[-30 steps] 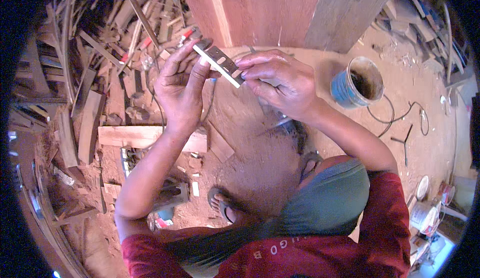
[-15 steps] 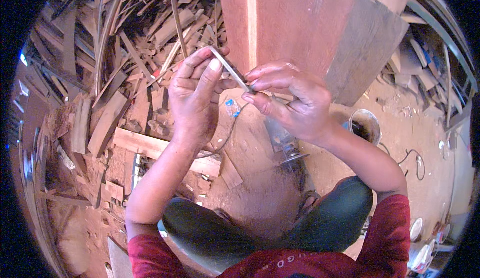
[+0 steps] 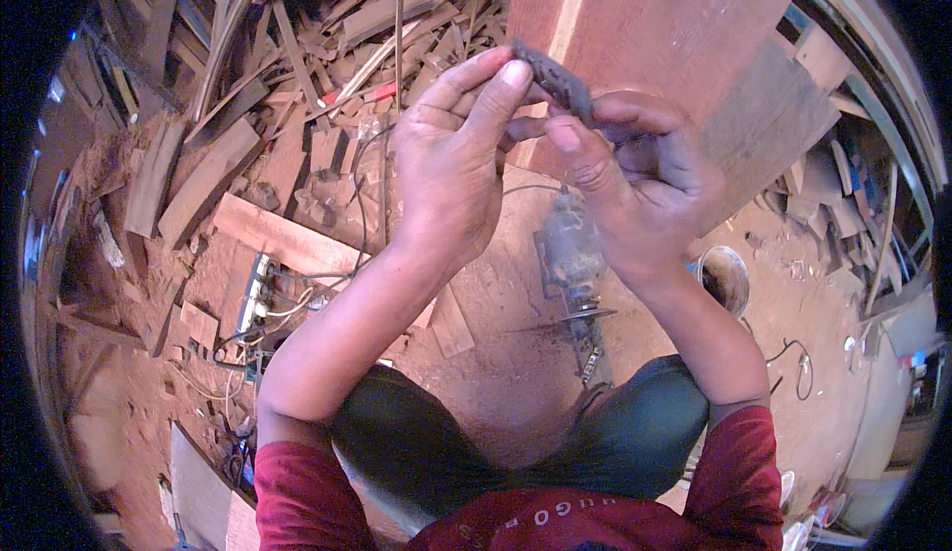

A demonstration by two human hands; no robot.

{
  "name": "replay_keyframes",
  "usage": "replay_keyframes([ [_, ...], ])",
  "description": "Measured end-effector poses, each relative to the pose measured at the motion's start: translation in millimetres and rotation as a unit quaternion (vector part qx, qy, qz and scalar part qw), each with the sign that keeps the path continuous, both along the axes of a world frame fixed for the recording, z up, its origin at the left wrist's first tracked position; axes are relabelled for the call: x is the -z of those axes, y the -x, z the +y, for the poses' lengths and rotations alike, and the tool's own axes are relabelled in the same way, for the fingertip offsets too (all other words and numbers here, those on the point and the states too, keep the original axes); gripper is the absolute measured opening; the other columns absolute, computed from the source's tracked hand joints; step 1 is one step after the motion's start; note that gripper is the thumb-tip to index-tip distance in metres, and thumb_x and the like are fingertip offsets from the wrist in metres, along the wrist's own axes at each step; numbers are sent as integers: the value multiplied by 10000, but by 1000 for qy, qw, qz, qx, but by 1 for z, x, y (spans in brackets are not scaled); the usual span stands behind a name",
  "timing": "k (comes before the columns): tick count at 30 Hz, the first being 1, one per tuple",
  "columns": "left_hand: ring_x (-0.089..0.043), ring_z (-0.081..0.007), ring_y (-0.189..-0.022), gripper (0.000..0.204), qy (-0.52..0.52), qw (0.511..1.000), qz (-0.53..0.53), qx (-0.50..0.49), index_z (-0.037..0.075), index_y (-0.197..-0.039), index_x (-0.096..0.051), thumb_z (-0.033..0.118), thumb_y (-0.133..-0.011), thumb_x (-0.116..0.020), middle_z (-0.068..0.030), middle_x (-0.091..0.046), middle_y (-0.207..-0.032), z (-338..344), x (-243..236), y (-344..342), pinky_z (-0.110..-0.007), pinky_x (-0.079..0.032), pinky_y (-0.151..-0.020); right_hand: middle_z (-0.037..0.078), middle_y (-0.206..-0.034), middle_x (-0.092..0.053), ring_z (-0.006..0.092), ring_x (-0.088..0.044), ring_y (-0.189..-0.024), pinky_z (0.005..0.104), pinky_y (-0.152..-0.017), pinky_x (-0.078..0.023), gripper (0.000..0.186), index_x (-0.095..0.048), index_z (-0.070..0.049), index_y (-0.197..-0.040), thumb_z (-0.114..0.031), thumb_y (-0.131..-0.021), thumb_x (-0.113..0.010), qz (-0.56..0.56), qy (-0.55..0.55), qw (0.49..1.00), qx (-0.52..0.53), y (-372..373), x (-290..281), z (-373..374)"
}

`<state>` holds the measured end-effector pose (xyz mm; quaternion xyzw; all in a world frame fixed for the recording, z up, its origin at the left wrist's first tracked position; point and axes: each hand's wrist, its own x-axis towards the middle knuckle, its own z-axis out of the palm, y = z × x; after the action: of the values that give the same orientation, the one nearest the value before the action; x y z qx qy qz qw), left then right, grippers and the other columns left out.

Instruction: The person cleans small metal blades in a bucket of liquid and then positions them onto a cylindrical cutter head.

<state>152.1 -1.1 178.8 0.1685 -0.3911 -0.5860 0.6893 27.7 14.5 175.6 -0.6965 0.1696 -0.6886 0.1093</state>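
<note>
The dusty, reddish-brown floor (image 3: 506, 353) carries a grey power tool (image 3: 573, 244) with a round disc, a bucket (image 3: 725, 283) to its right, and a pale plank (image 3: 288, 234) to its left near a power strip (image 3: 255, 293). Beyond the plank, scrap wood (image 3: 397, 20) lies heaped in loose pieces.

Pale lettering (image 3: 562, 509), partly unclear, on the red shirt (image 3: 635, 529)
</note>
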Motion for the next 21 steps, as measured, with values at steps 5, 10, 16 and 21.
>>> replay_keyframes([
  [5,-647,-168,-824,315,8,1000,3,-7,-63,-1119,-533,89,-864,-638,-130,-657,-928,-1,-4,-2,-280,-562,-675,133,-945,-623,191,-625,-869,281,-767,-513,233,-569,25,-935,17,-759,-721,-43,-23,999,3,-9,-5,2],
  [10,-646,-161,-825,307,15,1000,-1,-10,-60,-1112,-543,91,-863,-640,-122,-656,-931,0,-4,-1,-275,-562,-663,126,-978,-607,192,-651,-882,284,-772,-547,221,-533,14,-969,31,-801,-676,-12,7,1000,12,-7,-4,-1],
  [16,-641,-152,-808,314,11,1000,-6,-17,-63,-1122,-536,95,-869,-633,-116,-654,-919,1,-8,0,-276,-562,-663,128,-977,-605,201,-653,-880,296,-767,-552,219,-531,15,-969,37,-802,-671,-4,13,1000,12,-6,-5,0],
  [21,-623,-115,-776,288,7,1000,-21,-15,-32,-1120,-558,143,-896,-603,-84,-653,-921,2,-9,4,-228,-517,-637,121,-969,-605,199,-652,-878,297,-759,-553,217,-533,14,-966,33,-802,-674,2,13,999,32,-5,-7,1],
])
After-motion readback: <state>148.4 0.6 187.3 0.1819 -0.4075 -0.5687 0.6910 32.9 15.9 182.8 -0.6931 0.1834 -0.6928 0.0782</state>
